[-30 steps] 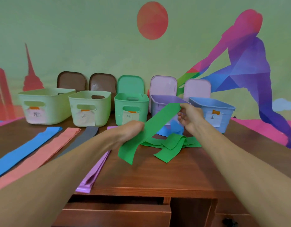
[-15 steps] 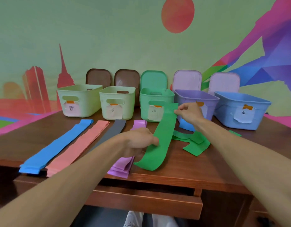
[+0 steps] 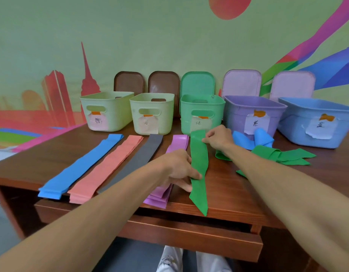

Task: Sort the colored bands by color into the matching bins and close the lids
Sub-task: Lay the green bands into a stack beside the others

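A long green band is stretched lengthwise over the table, its near end hanging past the front edge. My left hand pinches its lower part and my right hand pinches its far end, just in front of the green bin. Flat stacks of blue bands, pink bands, grey bands and purple bands lie side by side to the left. A loose heap of green bands and a crumpled blue band lie to the right.
Five open bins stand in a row at the back: two pale green bins, the green one, a purple bin and a blue bin. Their lids lean upright against the wall. A drawer juts out under the table.
Both hands have brought the green band down and leftward, from slanting in the air to lying straight beside the purple stack. The camera has tilted down and turned left.
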`<state>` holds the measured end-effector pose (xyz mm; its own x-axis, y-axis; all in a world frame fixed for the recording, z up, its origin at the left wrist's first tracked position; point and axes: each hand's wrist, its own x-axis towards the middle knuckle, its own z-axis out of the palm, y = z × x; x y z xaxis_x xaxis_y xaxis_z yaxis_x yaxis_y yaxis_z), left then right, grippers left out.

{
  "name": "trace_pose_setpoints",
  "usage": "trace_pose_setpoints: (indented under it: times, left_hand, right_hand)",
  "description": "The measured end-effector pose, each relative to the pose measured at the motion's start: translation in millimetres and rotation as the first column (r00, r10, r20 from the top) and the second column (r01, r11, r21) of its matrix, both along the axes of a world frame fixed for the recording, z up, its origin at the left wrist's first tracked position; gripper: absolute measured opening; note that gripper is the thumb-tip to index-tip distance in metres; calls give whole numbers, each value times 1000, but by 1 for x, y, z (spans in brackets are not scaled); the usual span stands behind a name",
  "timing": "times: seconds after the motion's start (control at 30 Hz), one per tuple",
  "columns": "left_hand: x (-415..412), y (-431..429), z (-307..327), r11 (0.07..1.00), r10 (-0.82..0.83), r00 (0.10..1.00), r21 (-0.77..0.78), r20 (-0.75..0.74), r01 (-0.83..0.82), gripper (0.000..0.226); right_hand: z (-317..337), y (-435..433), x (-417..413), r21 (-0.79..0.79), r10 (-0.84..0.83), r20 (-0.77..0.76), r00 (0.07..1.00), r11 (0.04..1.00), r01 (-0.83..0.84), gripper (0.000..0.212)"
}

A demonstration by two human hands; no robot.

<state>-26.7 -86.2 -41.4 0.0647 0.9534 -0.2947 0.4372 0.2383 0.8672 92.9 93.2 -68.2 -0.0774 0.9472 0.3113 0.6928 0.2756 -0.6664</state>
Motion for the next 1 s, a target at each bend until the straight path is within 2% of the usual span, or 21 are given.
trace_pose_setpoints:
  times: [0.13, 0.27, 0.33, 0.43, 0.5, 0.6, 0.67, 0.73, 0.83, 0.93, 1.0]
  left_hand:
    - [0, 10, 1, 999, 20, 975, 52, -220, -8, 25]
    - [1, 14, -1, 996, -34, 910, 58, -414, 64, 36]
    - [1, 15, -2, 994, -54, 875, 58, -481, 94, 44]
    - [2, 16, -3, 990, -71, 833, 63, -549, 127, 41]
    - [2, 15, -3, 984, -73, 783, 83, -617, 157, 41]
    - [1, 17, -2, 964, -91, 691, 110, -717, 241, 39]
    - [0, 21, 1, 935, -96, 586, 130, -805, 330, 34]
    - [0, 25, 4, 912, -54, 536, 177, -843, 371, 29]
    - [8, 37, 6, 879, 5, 549, 266, -835, 397, 26]
    - [24, 50, 0, 833, 47, 637, 382, -769, 400, 22]
    - [39, 60, -8, 791, 69, 706, 469, -705, 391, 18]
  right_hand:
    - [-6, 7, -1, -11, -12, 36, 999, 1000, 13, 9]
    - [-12, 15, -2, -15, -26, 100, 995, 999, 28, 11]
    - [-15, 17, -3, -8, -40, 129, 991, 999, 42, 11]
    - [-14, 18, -4, 18, -56, 228, 972, 998, 53, 16]
    - [-12, 18, -4, 47, -69, 309, 949, 997, 57, 21]
    - [-6, 17, 0, 32, -48, 339, 940, 999, 40, 26]
    - [1, 16, 7, 21, -10, 324, 946, 1000, 3, 24]
    - [12, 14, 20, 39, 35, 324, 945, 998, -50, 17]
    - [30, 7, 48, 42, 144, 363, 921, 985, -170, 16]
    - [40, -4, 76, 10, 236, 412, 880, 965, -264, 16]
    - [40, -8, 96, 30, 228, 382, 895, 965, -259, 13]
